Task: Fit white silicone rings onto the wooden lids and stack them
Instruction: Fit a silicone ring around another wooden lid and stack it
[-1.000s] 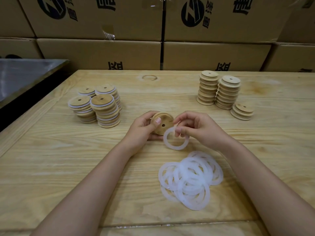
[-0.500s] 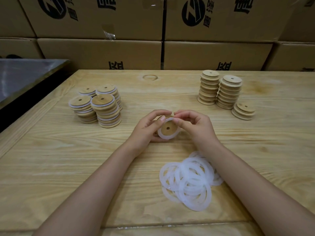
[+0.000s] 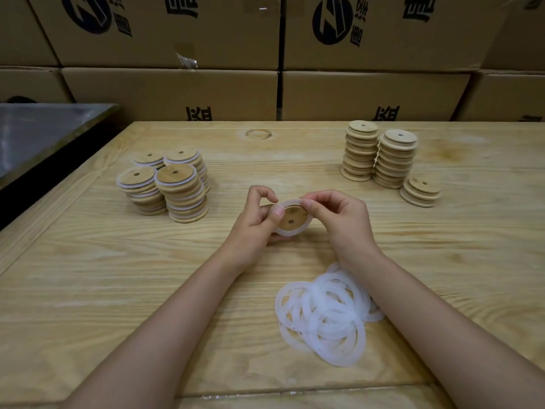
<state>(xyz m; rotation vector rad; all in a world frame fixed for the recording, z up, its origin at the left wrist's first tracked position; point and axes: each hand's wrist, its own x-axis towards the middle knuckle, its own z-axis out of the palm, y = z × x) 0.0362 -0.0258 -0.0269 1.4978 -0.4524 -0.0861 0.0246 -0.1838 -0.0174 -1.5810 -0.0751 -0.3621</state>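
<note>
Here, left hand (image 3: 253, 224) gripping wooden lid (image 3: 296, 215), right hand (image 3: 342, 219) pinching white ring (image 3: 295, 232) around it

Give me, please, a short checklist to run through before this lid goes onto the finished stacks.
1. Left hand grips the lid: ok.
2. Ring lies around the lid's visible rim: ok.
3. Ring seated all the way round: cannot tell, fingers hide its top and left edge.
4. Right hand clear of the ring: not ok, it pinches the top edge.
5. Finished stacks upright, tops free: ok.
6. Loose rings and bare lids at hand for the next one: ok.
</note>
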